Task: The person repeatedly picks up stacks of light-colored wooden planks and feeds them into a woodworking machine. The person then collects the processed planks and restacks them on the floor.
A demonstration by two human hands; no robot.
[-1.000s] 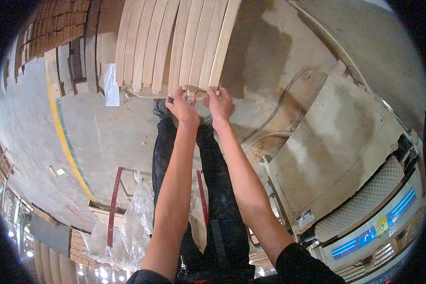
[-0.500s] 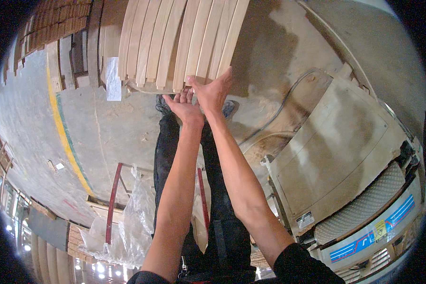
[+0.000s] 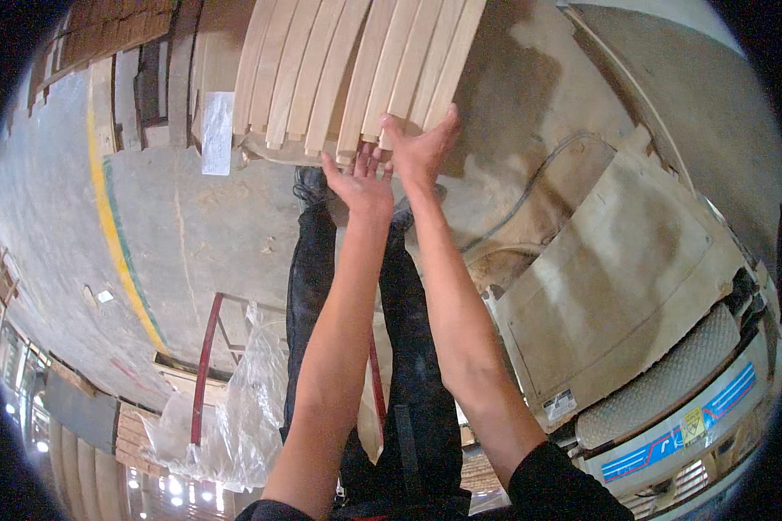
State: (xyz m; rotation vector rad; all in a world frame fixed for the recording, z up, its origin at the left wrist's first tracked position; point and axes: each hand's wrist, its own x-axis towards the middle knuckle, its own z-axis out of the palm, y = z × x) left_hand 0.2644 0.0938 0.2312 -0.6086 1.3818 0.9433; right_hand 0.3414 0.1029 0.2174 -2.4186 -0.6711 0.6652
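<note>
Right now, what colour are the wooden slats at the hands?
The wooden slats are pale tan, showing best in the head view.

My feed loses the wooden slats [image 3: 400, 69] past its upper edge. The right hand [image 3: 420, 154] hides some near ends. Markings on the pale sheet [image 3: 217, 135] blur.

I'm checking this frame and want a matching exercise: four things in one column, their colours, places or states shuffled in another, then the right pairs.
1. Wooden slats
2. Right hand
3. Plastic sheeting
4. Floor stripe

A. Yellow and green
B. Thumb and fingers spread wide apart
C. Side by side at the top of the picture
D. Clear and crumpled, lower left

Pairs: 1-C, 2-B, 3-D, 4-A
</note>
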